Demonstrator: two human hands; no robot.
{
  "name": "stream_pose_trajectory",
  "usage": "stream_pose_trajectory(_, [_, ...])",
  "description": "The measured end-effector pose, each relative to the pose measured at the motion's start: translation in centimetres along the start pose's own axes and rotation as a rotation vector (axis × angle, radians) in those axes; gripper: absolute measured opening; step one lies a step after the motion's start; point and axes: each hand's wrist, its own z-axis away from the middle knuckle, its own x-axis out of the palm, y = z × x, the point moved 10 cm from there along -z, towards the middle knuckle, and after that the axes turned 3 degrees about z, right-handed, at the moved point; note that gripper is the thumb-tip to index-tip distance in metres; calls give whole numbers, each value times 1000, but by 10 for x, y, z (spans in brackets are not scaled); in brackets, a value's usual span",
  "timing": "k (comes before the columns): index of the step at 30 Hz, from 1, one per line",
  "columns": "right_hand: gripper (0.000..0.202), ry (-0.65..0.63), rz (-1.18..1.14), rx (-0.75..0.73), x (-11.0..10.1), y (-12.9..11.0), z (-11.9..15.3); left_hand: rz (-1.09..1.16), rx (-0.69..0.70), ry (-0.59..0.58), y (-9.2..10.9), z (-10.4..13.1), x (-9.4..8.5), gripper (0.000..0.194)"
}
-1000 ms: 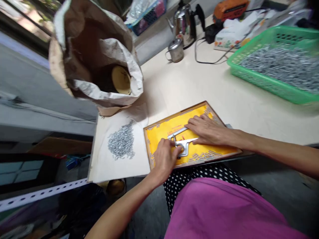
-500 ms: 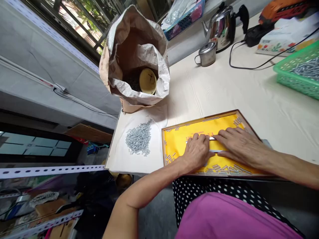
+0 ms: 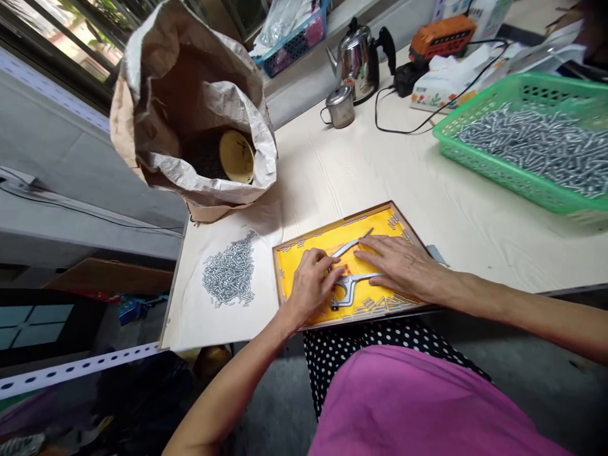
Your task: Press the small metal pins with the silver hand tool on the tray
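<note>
Metal tool (image 3: 350, 290) — inside tray rim (image 3: 327, 230), bench (image 3: 351, 164) beyond

Your camera sits on your head, facing forward and steeply down past your purple top (image 3: 403, 405). It's close enough to show both your forearms, with your left hand (image 3: 312, 282), right hand (image 3: 403, 265) and metal tool (image 3: 350, 288) near the middle. The view is wide, reaching the window (image 3: 90, 38), far left, and green basket (image 3: 503, 180), right.

kettle (image 3: 357, 62): glossy metal | cup (image 3: 340, 106): duller metal | far-right basket (image 3: 498, 183): green plastic | sack (image 3: 194, 114): crinkled, rough | counter (image 3: 408, 171): pale, smooth, wood-look | tool (image 3: 350, 286): grey metal | skirt (image 3: 403, 335): dotted cloth
</note>
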Motion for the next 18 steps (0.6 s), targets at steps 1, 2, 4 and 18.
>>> stream_pose_trajectory(1, [34, -4, -10, 1, 1, -1, 1, -16, 61, -15, 2, 8, -3, 25])
stream_pose_trajectory(2, [29, -9, -15, 4, 3, -3, 2, -39, 128, -54, 5, 18, -2, 24])
stream_pose_trajectory(4, [19, -17, -24, 7, 8, -6, 4, -104, 253, -162, 10, 35, 5, 23])
stream_pose_trajectory(18, [17, 7, 12, -103, 27, -25, 5, -509, 652, -468, 30, 62, 38, 21])
